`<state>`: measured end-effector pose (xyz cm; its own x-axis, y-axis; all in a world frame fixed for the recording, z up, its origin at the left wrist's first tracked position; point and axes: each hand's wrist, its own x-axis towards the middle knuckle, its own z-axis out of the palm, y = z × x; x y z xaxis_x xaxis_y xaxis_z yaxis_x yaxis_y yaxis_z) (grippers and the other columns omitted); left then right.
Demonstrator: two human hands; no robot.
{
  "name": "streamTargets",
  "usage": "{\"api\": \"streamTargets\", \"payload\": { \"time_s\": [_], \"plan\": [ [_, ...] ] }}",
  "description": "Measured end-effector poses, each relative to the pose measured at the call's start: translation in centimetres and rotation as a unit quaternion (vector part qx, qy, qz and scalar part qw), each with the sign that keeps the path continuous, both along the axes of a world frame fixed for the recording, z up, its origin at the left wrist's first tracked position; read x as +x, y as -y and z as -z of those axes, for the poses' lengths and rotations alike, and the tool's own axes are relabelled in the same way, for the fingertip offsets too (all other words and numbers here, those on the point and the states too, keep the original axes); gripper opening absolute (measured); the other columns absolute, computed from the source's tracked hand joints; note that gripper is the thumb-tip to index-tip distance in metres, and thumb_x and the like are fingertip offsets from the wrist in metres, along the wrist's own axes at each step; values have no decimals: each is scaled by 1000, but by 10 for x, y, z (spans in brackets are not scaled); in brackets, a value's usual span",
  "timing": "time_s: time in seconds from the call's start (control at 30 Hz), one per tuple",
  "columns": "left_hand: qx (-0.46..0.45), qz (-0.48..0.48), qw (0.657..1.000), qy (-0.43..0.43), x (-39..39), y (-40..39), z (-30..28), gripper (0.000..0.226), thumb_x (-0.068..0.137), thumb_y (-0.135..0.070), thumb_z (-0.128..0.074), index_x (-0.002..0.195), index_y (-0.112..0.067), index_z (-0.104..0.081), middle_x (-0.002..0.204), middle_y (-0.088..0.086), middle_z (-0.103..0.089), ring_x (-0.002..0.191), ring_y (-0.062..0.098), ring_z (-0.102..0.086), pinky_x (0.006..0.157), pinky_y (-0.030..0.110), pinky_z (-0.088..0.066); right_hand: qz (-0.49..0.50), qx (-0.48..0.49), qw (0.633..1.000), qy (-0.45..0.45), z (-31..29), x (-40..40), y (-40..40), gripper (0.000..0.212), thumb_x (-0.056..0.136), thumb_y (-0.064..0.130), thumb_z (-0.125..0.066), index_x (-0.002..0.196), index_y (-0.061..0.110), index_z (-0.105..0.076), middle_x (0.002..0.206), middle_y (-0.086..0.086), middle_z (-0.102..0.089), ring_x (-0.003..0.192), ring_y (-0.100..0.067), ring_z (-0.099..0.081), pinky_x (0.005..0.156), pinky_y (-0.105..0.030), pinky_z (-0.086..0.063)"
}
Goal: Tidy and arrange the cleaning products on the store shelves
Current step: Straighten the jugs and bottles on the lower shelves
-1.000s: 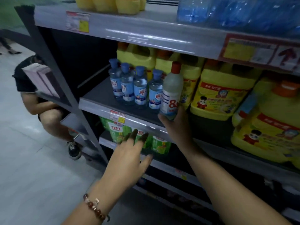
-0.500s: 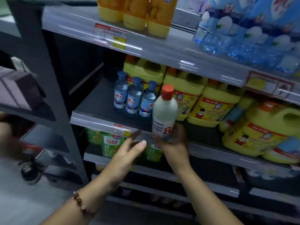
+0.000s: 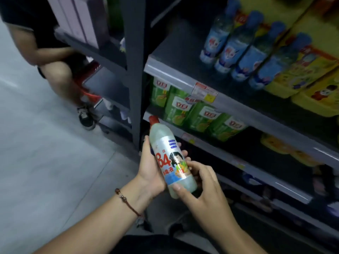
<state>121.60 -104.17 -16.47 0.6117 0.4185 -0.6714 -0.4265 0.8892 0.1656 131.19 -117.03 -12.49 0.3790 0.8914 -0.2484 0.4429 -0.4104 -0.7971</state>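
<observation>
1. both hands are holding one white bottle (image 3: 171,162) with a red cap (image 3: 153,119), out in front of the shelves and below the row of blue bottles (image 3: 244,52).
2. left hand (image 3: 149,169) is cupping the bottle's left side and back, fingers wrapping behind the label; right hand (image 3: 201,182) is gripping the base end, thumb lying across the bottom front.
3. long axis is running from the base, low and nearer the body, up and away to the cap; the cap is pointing at the shelf edge (image 3: 183,77) and leaning slightly left.
4. blue bottles are sitting on the shelf up and to the right of the cap, well apart from it, with yellow jugs (image 3: 300,74) just behind them and green packs (image 3: 185,109) on the level below.
5. judgement: right hand is on the shelf side and already at the base, so it looks the better one for carrying the bottle up and right; the bottle needs tipping upright before it stands anywhere.
6. another person's leg (image 3: 60,77) is crouching at far left, clear of the bottle.
</observation>
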Motion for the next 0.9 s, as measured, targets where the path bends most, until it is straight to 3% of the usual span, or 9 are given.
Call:
{"api": "streamTargets", "payload": {
  "time_s": [0.13,0.27,0.37,0.6,0.67,0.77,0.83,0.9],
  "plan": [
    [-33,-37,999,0,-17,21,25,86,89,-81,-35,74,-4,-70,72,15,-67,61,28,-66,76,39,-49,-29,-53,998,-21,15,-11,11,52,80,43,-77,125,46,-52,122,28,-47,115,17,-48,86,1,-40],
    [-42,-49,998,-6,-28,41,40,86,87,-85,-35,86,-5,-68,77,17,-67,66,30,-68,75,40,-54,-45,-82,994,-53,23,-12,25,52,86,34,-76,129,44,-50,124,26,-46,109,23,-47,77,3,-42],
    [-19,-65,997,-32,-25,62,40,81,90,-81,-36,87,-8,-69,77,16,-69,67,29,-68,75,41,-56,-55,-78,994,-61,27,-4,44,51,88,32,-73,131,44,-50,126,25,-47,110,21,-49,78,-1,-44],
    [62,-39,996,-45,18,146,16,85,87,-81,-41,77,-6,-80,83,19,-68,80,32,-67,92,49,-50,-44,-56,995,-74,13,42,136,44,88,37,-71,119,57,-46,126,28,-47,109,13,-53,80,-14,-52],
    [106,-1,993,-56,40,179,9,83,89,-80,-41,85,-7,-81,86,20,-70,83,32,-69,97,52,-50,-13,-55,996,-71,11,62,174,49,86,40,-71,126,52,-47,128,24,-49,108,7,-56,85,-19,-52],
    [161,82,982,-62,82,233,-3,83,91,-77,-40,117,-5,-71,101,19,-69,99,33,-65,111,56,-42,42,-62,995,-71,10,97,238,60,77,50,-73,130,46,-47,126,20,-55,104,5,-59,83,-20,-53],
    [224,156,959,-75,113,268,-11,82,94,-74,-36,134,-8,-62,113,18,-68,109,32,-63,112,57,-42,85,-64,991,-82,9,118,280,63,71,56,-74,127,45,-48,120,21,-60,99,7,-62,83,-22,-55],
    [278,238,927,-80,143,304,-21,77,93,-70,-37,138,-12,-60,118,16,-69,112,31,-65,107,53,-48,128,-63,985,-96,5,135,322,62,74,53,-78,126,43,-48,117,23,-62,96,11,-61,81,-19,-53]
  ]
}}
